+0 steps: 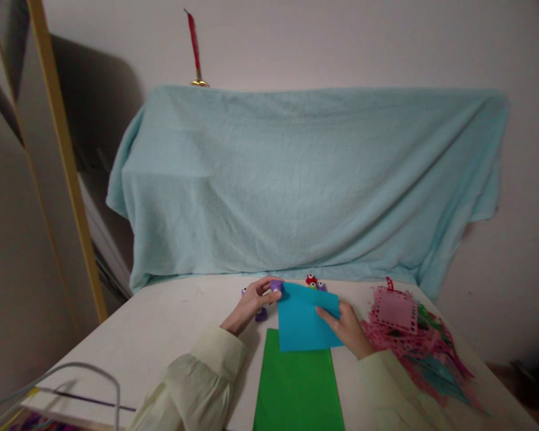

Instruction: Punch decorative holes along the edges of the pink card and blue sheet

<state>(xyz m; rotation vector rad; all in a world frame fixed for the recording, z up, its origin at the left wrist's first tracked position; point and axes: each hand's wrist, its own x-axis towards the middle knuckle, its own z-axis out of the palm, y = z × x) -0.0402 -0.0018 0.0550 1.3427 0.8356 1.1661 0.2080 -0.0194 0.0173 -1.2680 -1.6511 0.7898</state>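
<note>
Behind the desk, a pale blue towel is hanging in loose folds against a plain wall, its lower edge reaching the white top. Above it, a red ribbon is dangling, with a gold ornament showing at its end. On the left, a wooden frame is leaning beside the desk, and a grey cable is curving over the near left corner.

Nearer the middle, a green sheet is lying flat. A blue sheet is covering its far edge from view. The right hand is gripping the blue sheet by its right side, fingers closed on it, thumb on top. The left hand is pinching a purple piece at the sheet's far left corner; whether the corner is sitting inside it, I cannot tell.

Small red figure and others are standing just beyond the sheet. On the right, a perforated pink sheet is resting on a heap of shreds.
</note>
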